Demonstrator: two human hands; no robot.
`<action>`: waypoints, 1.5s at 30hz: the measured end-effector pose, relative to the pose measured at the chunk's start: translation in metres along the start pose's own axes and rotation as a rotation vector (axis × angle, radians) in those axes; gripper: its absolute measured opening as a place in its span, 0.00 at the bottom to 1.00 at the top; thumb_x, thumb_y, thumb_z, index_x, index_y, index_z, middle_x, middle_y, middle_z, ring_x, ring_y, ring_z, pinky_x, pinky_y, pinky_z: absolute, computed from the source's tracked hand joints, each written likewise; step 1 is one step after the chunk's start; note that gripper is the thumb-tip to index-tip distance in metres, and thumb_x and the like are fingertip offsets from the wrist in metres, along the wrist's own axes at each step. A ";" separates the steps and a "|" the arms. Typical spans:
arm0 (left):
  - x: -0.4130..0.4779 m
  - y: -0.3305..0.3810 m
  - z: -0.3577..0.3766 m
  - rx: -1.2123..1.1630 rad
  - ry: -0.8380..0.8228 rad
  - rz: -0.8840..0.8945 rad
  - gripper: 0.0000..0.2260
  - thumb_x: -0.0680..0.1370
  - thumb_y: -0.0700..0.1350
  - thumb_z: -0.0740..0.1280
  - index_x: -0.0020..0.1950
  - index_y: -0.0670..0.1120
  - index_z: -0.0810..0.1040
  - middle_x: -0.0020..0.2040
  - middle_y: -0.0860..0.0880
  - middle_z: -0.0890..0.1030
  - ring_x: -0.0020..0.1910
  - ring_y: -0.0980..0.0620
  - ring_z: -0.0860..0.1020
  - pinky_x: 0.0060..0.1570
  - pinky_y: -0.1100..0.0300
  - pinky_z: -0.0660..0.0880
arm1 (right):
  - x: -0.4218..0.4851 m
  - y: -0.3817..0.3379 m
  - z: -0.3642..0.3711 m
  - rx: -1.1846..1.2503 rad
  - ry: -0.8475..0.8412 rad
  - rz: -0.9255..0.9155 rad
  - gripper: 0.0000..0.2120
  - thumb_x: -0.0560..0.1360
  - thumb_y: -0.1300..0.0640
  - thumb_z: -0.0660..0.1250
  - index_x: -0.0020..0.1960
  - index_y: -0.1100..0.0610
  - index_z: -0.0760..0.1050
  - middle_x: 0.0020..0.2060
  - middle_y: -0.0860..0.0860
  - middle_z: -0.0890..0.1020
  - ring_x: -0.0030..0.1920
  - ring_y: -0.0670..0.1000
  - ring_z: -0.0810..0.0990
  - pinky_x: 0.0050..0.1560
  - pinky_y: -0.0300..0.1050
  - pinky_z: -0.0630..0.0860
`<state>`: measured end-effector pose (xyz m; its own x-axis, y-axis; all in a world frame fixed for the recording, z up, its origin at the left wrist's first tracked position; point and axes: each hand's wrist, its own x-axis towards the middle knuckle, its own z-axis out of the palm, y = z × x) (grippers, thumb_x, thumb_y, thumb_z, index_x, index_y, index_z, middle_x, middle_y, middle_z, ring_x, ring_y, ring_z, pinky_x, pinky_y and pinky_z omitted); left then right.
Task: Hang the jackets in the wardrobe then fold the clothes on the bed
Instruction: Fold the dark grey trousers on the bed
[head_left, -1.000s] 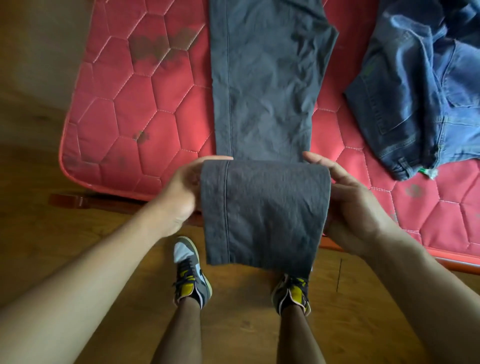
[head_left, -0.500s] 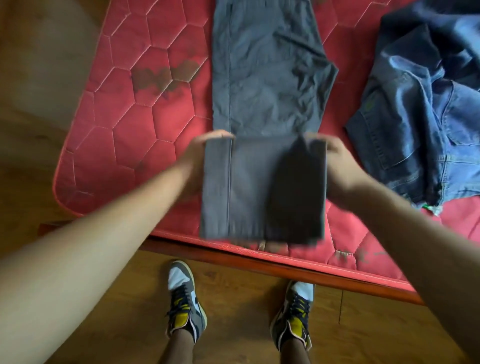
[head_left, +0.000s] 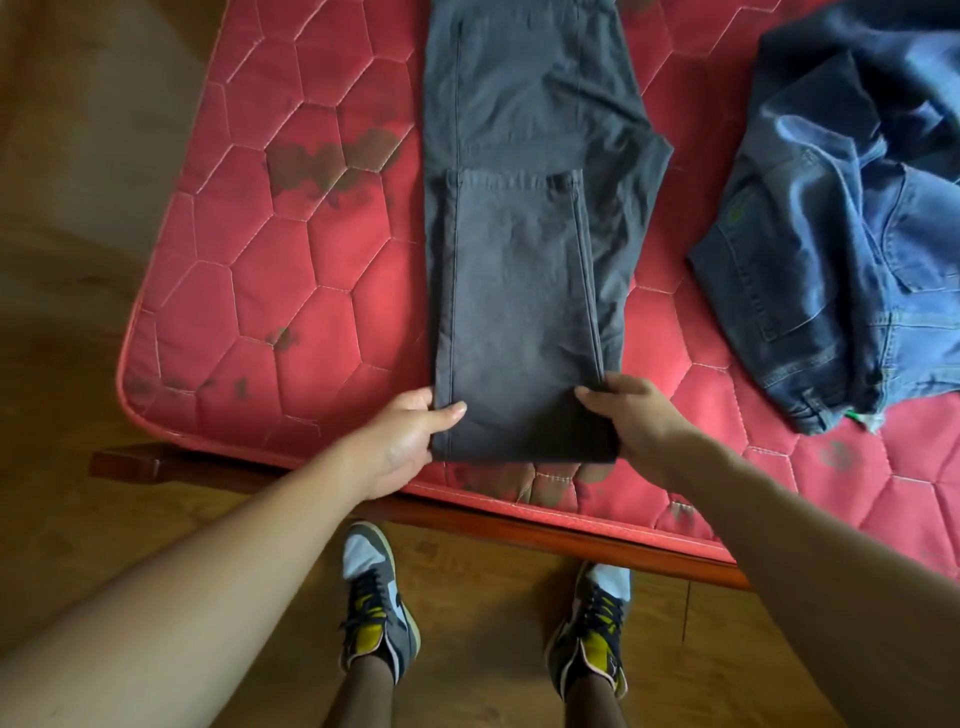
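Observation:
Grey trousers lie lengthwise on the red quilted mattress, their leg ends folded up over the upper legs. The fold sits near the mattress's front edge. My left hand pinches the fold's left corner, thumb on top. At the fold's right corner my right hand grips the cloth, thumb on top and fingers underneath. A crumpled pile of blue denim clothes lies to the right on the mattress.
The mattress rests on a dark red wooden bed frame. My two feet in grey and yellow sneakers stand on the wooden floor right at the bed's front edge. Dark stains mark the mattress left of the trousers.
Both hands carried the hanging leg ends up and forward, then laid them flat over the trousers. The hands now sit at the new fold near the mattress edge.

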<state>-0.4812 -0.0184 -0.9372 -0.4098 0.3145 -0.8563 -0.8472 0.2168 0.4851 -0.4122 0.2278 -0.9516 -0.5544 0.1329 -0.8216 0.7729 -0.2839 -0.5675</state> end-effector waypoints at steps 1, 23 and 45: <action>0.001 -0.005 -0.002 -0.016 0.000 0.015 0.12 0.82 0.36 0.63 0.64 0.43 0.78 0.62 0.43 0.83 0.63 0.45 0.81 0.65 0.50 0.74 | -0.002 0.003 0.001 -0.006 0.003 -0.029 0.06 0.81 0.64 0.66 0.49 0.58 0.81 0.44 0.53 0.87 0.44 0.51 0.85 0.48 0.46 0.83; -0.008 -0.002 -0.003 -0.028 0.120 -0.055 0.18 0.76 0.51 0.75 0.65 0.50 0.78 0.67 0.49 0.80 0.73 0.44 0.70 0.74 0.40 0.63 | -0.010 -0.005 0.000 -0.028 0.001 0.187 0.11 0.79 0.50 0.71 0.50 0.58 0.82 0.39 0.54 0.86 0.31 0.49 0.83 0.29 0.40 0.75; 0.109 0.130 -0.004 -0.060 0.196 0.145 0.06 0.78 0.46 0.73 0.53 0.47 0.84 0.53 0.48 0.87 0.57 0.47 0.84 0.63 0.44 0.75 | 0.091 -0.127 0.021 -0.040 0.188 0.041 0.14 0.81 0.55 0.69 0.38 0.56 0.74 0.23 0.45 0.77 0.21 0.43 0.76 0.23 0.35 0.71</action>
<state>-0.6368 0.0405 -0.9682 -0.5815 0.1522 -0.7992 -0.7907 0.1256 0.5992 -0.5678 0.2556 -0.9534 -0.4576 0.2983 -0.8376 0.8075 -0.2548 -0.5319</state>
